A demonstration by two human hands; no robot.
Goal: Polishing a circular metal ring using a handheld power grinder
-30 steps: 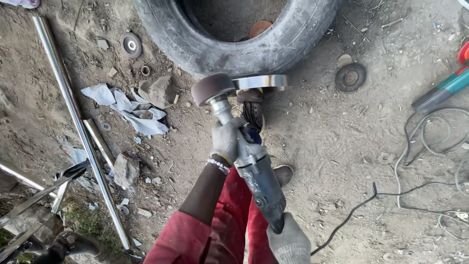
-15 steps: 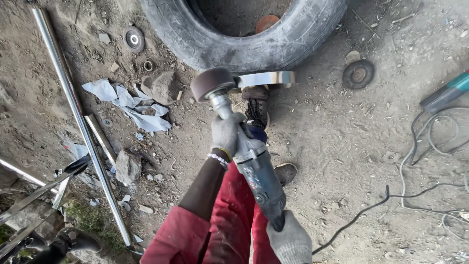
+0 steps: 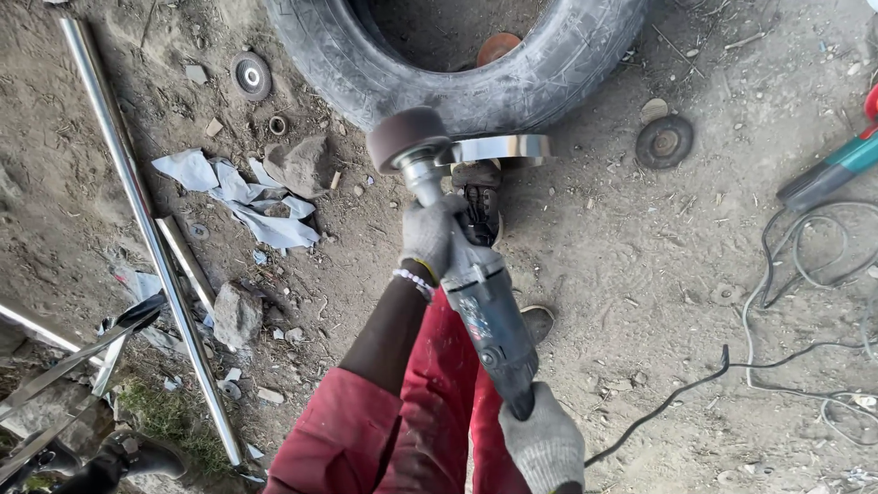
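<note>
I hold a blue-grey power polisher point(image 3: 485, 316) with both gloved hands. My left hand point(image 3: 428, 236) grips its front, just behind the metal neck. My right hand point(image 3: 544, 444) is closed around the rear end of the body. The brown drum wheel point(image 3: 407, 137) at the tool's tip touches a shiny curved metal piece point(image 3: 498, 148) that lies against the old tyre point(image 3: 457, 73). A dark shoe point(image 3: 480, 203) presses under that metal piece.
A long polished steel tube point(image 3: 137, 206) runs down the left. Crumpled paper point(image 3: 242, 197), stones and worn discs point(image 3: 251, 75) lie on the dirt. Another disc point(image 3: 664, 142), a teal-handled tool point(image 3: 828, 174) and loose cables point(image 3: 805, 302) are on the right.
The view has shifted slightly; the polisher and both hands keep the same grip, with the wheel staying against the shiny metal piece.
</note>
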